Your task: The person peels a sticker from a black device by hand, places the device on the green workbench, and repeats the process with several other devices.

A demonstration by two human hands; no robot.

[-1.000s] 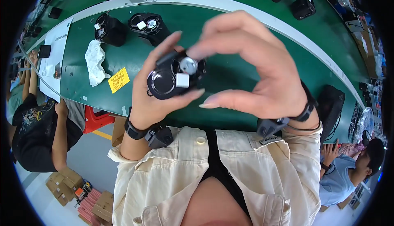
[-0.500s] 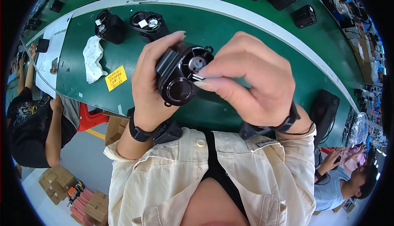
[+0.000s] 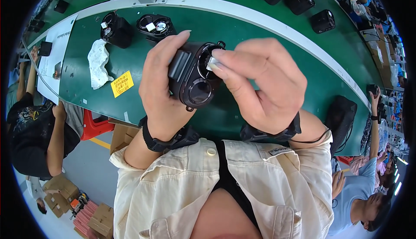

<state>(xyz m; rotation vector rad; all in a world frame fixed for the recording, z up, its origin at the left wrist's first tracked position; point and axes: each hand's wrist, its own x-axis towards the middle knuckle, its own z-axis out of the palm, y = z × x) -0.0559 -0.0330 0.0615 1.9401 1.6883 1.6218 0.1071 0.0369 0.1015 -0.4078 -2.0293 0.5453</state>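
My left hand point(image 3: 159, 85) is wrapped round a black plastic housing point(image 3: 200, 92) with two round openings, tilted with its end toward me. In a pinch, my right hand point(image 3: 268, 80) has a small white piece point(image 3: 212, 64) between thumb and forefinger, right at the upper opening. The fingertips partly hide that opening's inside. The lower opening is a dark glossy round. Beyond my left hand stand two similar black housings, one point(image 3: 119, 33) at the left and another point(image 3: 168, 27) nearer the middle, each with a white piece on its end.
A crumpled white paper point(image 3: 99, 63) and a yellow note point(image 3: 122, 84) lie on the green table point(image 3: 268, 31). A pale rail point(image 3: 242, 8) curves along its far side, with more black housings point(image 3: 299, 0) behind it. A black mesh bag point(image 3: 342, 117) is at right. People sit on both sides.
The housing has turned and shifted slightly right in my left hand. My right fingers have moved up to the upper opening with the small piece. At far right a person has raised an arm.
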